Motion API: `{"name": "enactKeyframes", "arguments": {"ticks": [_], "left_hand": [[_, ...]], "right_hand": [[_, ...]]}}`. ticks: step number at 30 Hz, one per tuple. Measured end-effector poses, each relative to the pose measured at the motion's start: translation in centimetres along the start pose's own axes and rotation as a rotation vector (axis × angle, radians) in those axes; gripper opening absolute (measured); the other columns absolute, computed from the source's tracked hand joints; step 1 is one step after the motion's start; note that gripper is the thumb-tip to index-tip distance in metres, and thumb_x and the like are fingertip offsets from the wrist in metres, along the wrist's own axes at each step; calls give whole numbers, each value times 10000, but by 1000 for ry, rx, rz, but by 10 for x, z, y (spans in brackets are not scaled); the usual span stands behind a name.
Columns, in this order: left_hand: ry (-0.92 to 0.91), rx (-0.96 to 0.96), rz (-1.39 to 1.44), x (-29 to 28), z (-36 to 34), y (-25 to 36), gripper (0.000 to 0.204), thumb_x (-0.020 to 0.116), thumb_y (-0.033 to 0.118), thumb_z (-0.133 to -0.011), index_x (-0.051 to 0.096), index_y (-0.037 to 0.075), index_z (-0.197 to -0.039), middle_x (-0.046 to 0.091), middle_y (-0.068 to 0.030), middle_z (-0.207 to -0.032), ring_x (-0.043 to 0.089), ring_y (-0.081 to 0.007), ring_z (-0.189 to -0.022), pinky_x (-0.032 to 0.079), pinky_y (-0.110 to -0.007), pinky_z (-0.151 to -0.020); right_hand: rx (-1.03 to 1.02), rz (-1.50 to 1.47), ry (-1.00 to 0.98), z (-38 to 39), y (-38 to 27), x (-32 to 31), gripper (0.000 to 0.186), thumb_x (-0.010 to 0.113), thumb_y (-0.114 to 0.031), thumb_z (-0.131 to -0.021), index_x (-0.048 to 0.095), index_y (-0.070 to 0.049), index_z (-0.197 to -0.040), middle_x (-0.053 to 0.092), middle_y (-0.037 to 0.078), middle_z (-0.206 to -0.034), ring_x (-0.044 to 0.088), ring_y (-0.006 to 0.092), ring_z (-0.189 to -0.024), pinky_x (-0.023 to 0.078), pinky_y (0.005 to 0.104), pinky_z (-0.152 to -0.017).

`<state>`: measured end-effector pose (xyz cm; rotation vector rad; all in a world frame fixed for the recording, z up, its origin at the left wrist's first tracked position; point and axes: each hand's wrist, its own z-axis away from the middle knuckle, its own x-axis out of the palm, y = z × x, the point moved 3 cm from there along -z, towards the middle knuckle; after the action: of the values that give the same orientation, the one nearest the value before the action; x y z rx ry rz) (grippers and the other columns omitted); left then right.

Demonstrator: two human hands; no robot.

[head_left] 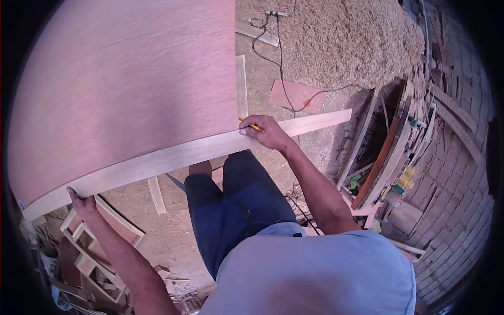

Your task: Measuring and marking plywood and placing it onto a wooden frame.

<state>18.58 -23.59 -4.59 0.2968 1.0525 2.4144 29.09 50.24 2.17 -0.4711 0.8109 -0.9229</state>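
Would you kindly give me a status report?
Left hand on long, pale wooden strip. Right hand holding slim yellow pencil. Strip along near edge of large, reddish wooden sheet. No obstruction visible on strip.

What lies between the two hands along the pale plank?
In the head view, the pale plank is bare from the left hand to the right hand; nothing sits on that stretch.

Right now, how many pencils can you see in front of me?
1: the yellow pencil, held in your right hand over the long pale board, near the reddish panel's corner. Others may be hidden.
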Motion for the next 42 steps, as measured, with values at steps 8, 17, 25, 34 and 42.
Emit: {"name": "enactKeyframes", "arguments": {"ticks": [8, 17, 25, 34, 42], "left_hand": [[-120, -136, -168, 11, 23, -4, 543, 626, 441, -1107, 567, 98, -1525, 639, -103, -1520, 610, -315, -1392, 509, -549, -1193], [-155, -243, -172, 48, 123, -83, 582, 660, 490, -1076, 599, 97, -1501, 652, -72, -1512, 601, -288, -1399, 474, -518, -1225], [-175, -181, -128, 84, 221, -156, 478, 569, 402, -1142, 584, 72, -1488, 639, -87, -1519, 611, -284, -1395, 496, -519, -1216], [-155, -134, -115, 103, 246, -180, 437, 565, 386, -1145, 616, 74, -1445, 672, -80, -1473, 643, -290, -1356, 534, -517, -1178], [-121, -163, -92, 98, 235, -178, 372, 607, 380, -1125, 684, 84, -1336, 736, -63, -1363, 688, -276, -1284, 560, -510, -1144]], "right_hand": [[17, 99, 4, 0, 3, 0, 278, 813, -319, -931, 818, -104, -1108, 808, 131, -1076, 765, 325, -1063, 572, 416, -973], [-42, 172, 40, -3, 15, 10, 268, 791, -396, -930, 820, -193, -1103, 815, 75, -1071, 766, 304, -1048, 566, 449, -939], [-78, 155, 56, -6, 17, 14, 261, 778, -403, -930, 818, -205, -1095, 816, 71, -1057, 769, 308, -1049, 551, 464, -952], [-131, 127, 140, -5, 27, 17, 225, 780, -405, -929, 815, -219, -1052, 819, 53, -1004, 772, 293, -999, 484, 523, -942], [-143, 237, 67, -1, 25, 16, 261, 761, -350, -946, 803, -225, -1171, 801, 73, -1126, 754, 299, -1100, 479, 529, -1026]]}}
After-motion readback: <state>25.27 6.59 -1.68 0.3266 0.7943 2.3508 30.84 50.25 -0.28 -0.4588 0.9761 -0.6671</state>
